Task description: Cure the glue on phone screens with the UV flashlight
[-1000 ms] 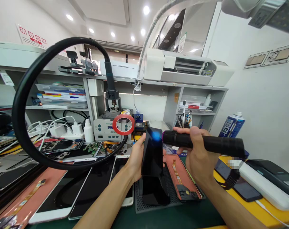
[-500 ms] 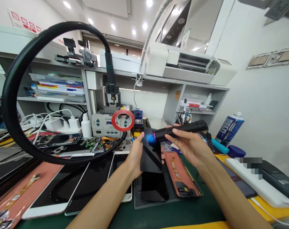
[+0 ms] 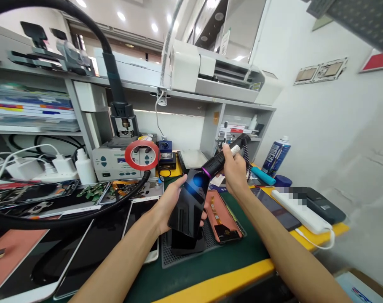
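Note:
My left hand point(image 3: 170, 203) is closed along the edge of a black phone screen point(image 3: 188, 210), held tilted above the bench with fingertips showing at its right side. In my right hand point(image 3: 236, 173) is a black flashlight point(image 3: 215, 162) with a purple ring at its head. It slants down toward the screen's upper part, where a blue glow lies on the glass. Below the held screen, another black panel point(image 3: 182, 245) rests on a grey perforated mat point(image 3: 168, 260). To its right lies a pink phone housing point(image 3: 222, 225) with a flex cable inside.
A roll of red tape point(image 3: 128, 155) hangs on the front of a grey control unit point(image 3: 103, 172). A thick black hose point(image 3: 111, 46) arches at left over several tablets and screens. On the right are a spray can point(image 3: 276, 156), a white power strip point(image 3: 300, 212) and a dark tablet point(image 3: 276, 206).
The view has turned to the right. The phone screen is now more slanted. My right hand has gone from a fingertip hold to a fuller wrap, and the flashlight points more steeply down.

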Motion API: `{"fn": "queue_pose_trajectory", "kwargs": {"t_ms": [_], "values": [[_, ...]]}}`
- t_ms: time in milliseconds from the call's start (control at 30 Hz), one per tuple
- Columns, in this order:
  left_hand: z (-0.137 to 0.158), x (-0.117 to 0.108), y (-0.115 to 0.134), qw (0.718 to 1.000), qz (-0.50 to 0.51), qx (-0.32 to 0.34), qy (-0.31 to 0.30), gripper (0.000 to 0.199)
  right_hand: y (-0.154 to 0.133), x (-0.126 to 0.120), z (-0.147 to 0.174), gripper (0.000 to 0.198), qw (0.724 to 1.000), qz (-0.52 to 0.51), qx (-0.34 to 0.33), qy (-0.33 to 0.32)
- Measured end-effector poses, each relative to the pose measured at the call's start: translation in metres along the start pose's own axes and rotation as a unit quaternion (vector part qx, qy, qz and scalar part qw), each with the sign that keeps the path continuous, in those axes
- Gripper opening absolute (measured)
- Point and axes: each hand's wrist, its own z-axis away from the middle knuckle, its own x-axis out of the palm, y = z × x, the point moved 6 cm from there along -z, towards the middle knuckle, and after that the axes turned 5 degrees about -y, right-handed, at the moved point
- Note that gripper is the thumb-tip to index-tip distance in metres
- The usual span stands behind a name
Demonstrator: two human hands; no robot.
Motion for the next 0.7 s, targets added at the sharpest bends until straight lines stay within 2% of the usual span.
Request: {"fn": "queue_pose_trajectory", "kwargs": {"t_ms": [100,233,433,567,700], "values": [[-0.002,-0.001,-0.007,0.998,-0.03,-0.041,-0.019,0.068,0.004,-0.006,-0.006,0.046,0.999,0.002,0.018,0.03],[-0.004,-0.002,-0.007,0.999,-0.039,-0.029,-0.017,0.065,0.004,-0.011,-0.009,0.043,0.999,0.001,0.027,0.045],[0.0,0.008,-0.005,0.998,-0.056,-0.026,0.001,0.068,0.003,-0.013,-0.009,0.044,0.998,0.014,-0.019,0.049],[0.004,0.013,-0.004,0.996,-0.077,-0.042,0.028,0.069,0.002,-0.008,-0.004,0.045,0.999,0.016,-0.027,0.023],[0.005,0.015,-0.004,0.996,-0.078,-0.037,0.014,0.07,-0.005,-0.008,0.0,0.045,0.996,0.047,-0.069,0.019]]}}
